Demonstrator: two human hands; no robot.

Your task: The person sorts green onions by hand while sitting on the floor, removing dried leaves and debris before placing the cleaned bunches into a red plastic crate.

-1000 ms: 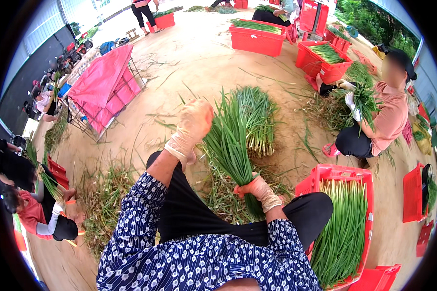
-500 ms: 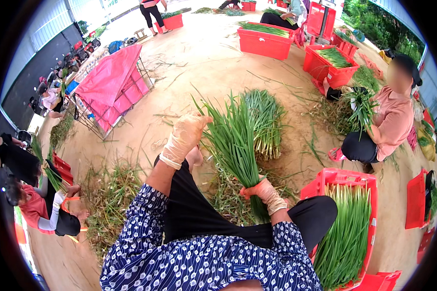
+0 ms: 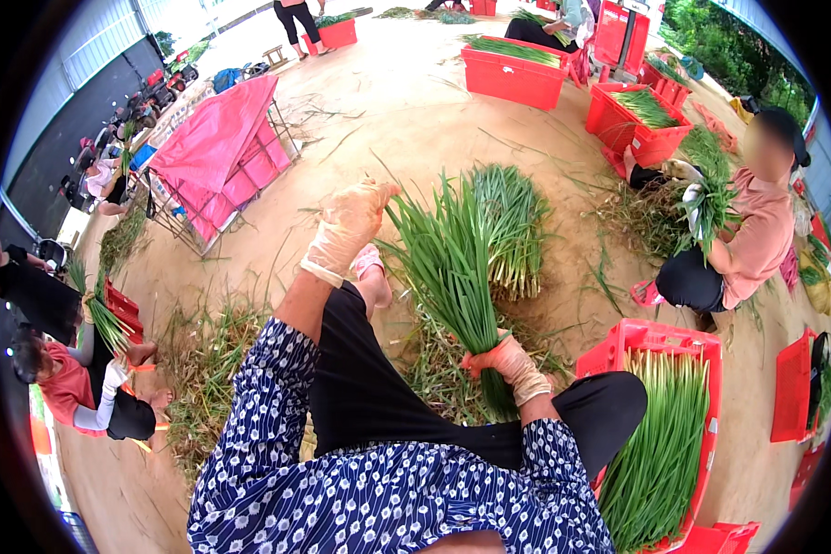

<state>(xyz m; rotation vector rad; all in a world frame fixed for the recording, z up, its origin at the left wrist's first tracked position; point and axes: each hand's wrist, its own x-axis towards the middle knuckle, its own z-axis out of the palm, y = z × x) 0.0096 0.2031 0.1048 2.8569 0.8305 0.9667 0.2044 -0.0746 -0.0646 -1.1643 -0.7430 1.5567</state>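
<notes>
My right hand, in a translucent glove, grips a bundle of long green leafy stalks near its lower end. My gloved left hand is raised at the bundle's upper left, fingertips closed beside the leaf tips; what they hold is too small to make out. Behind the bundle lies a pile of pale-based stalks on the dirt floor. Loose trimmings are strewn beside and between my legs. At my right stands a red crate packed with the same greens.
A co-worker at the right handles greens. Workers sit at the left. Red crates with greens stand behind, near a pink sheet over a metal frame. Scooters line the left wall.
My left hand moves slightly left and up, away from the bundle's middle. The bundle in my right hand shifts slightly right, along with the whole view, and a bare foot shows more.
</notes>
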